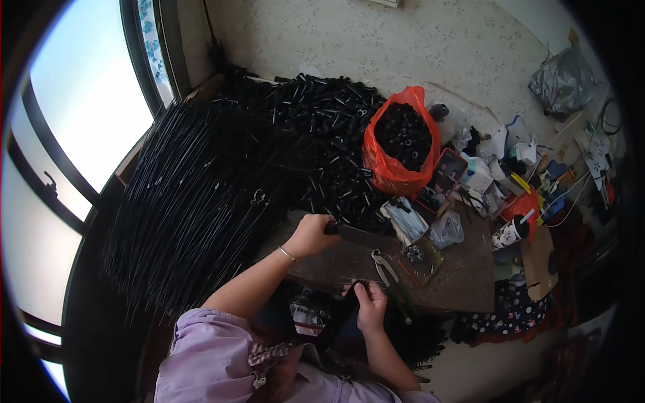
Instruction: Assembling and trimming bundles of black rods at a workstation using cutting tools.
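Observation:
My left hand (311,236) is closed round the dark end of a flat, knife-like tool (368,238), its broad dark blade pointing right over the table. Lower and to the right, my right hand (368,303) is closed at the table's front edge, thumb pressed on a few thin metal wires (356,279). A black strip (341,310) hangs beside those fingers; whether they grip it too is unclear. Just beyond this hand lie pincers (387,269) with pale jaws and dark green handles.
Long thin black rods (195,201) fill the left side. Behind them are heaped short black tubular pieces (322,101). A red bag (384,164) holds black parts. Nearby on the table (470,269) are a phone (446,176), a clear bag (447,230) and a patterned cup (510,233).

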A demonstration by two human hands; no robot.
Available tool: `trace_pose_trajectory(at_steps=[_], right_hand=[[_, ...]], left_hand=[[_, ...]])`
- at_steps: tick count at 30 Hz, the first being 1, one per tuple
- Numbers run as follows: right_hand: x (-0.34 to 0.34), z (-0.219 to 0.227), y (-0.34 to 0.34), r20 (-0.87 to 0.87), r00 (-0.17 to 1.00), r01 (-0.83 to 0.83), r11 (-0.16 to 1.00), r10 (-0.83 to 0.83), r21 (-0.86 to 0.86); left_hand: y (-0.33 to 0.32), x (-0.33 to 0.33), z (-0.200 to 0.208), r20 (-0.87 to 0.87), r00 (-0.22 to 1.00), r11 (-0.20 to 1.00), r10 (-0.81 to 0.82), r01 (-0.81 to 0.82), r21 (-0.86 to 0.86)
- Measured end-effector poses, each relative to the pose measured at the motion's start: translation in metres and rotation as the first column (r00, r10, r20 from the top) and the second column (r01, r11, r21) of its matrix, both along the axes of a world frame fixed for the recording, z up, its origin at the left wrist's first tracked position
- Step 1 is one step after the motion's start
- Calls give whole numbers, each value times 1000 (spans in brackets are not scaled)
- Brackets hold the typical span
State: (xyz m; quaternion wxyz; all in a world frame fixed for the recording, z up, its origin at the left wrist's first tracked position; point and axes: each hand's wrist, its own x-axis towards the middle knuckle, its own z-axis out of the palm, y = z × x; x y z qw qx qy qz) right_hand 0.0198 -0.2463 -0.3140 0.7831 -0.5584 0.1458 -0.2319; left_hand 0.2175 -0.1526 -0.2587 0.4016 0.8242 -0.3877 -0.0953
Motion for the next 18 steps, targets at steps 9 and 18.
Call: trace_pose_trajectory(at_steps=[9, 18], right_hand=[[-5, 7, 37, -34, 994, -107, 983, 103, -150], [-20, 17, 48, 29, 997, -75, 996, 76, -44]], left_hand=[[37, -80, -17, -499, 790, 536, -356, -265, -802], [85, -97, -44, -806, 337, 670, -487, -447, -592]])
